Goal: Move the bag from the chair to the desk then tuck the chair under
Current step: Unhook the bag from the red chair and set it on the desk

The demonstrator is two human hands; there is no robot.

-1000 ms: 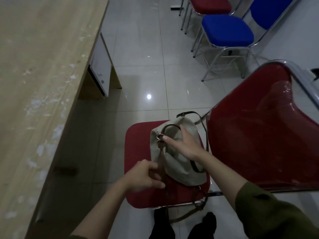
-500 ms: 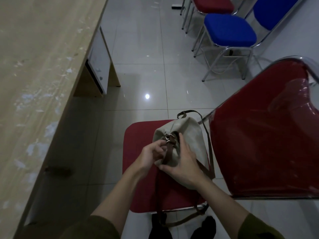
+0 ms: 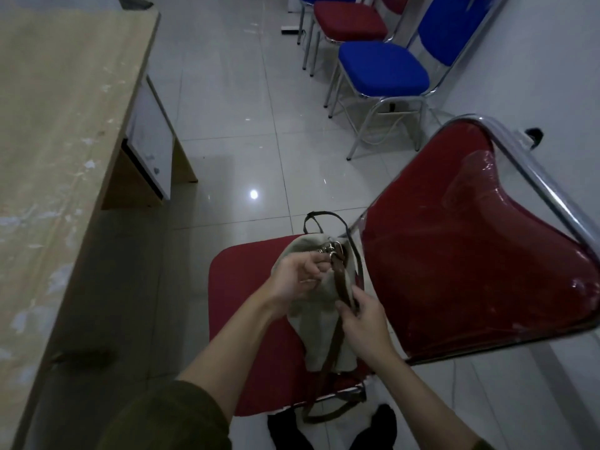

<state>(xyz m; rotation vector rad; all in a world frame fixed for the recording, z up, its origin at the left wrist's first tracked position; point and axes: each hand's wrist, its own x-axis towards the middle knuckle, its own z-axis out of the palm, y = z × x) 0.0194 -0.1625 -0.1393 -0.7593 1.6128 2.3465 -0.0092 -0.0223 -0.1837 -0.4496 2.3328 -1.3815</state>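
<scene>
A beige canvas bag (image 3: 319,332) with brown straps lies on the red seat of a metal-framed chair (image 3: 242,323), whose red backrest (image 3: 470,254) rises at the right. My left hand (image 3: 298,280) pinches the bag's upper edge beside the metal strap clasp. My right hand (image 3: 363,323) is closed around the brown strap lower down. One strap end hangs off the seat's front edge. The light wooden desk (image 3: 61,131) runs along the left side, apart from the chair.
A blue chair (image 3: 383,73) and a red chair (image 3: 349,22) stand in a row at the far right by the wall. Pale tiled floor (image 3: 233,118) lies between desk and chairs. A white drawer unit (image 3: 151,141) hangs under the desk. My dark shoes show below the seat.
My left hand rose from the strap to the bag's top edge by the clasp. My right hand slid off the bag's top and closed on the brown strap. The view tilted up slightly.
</scene>
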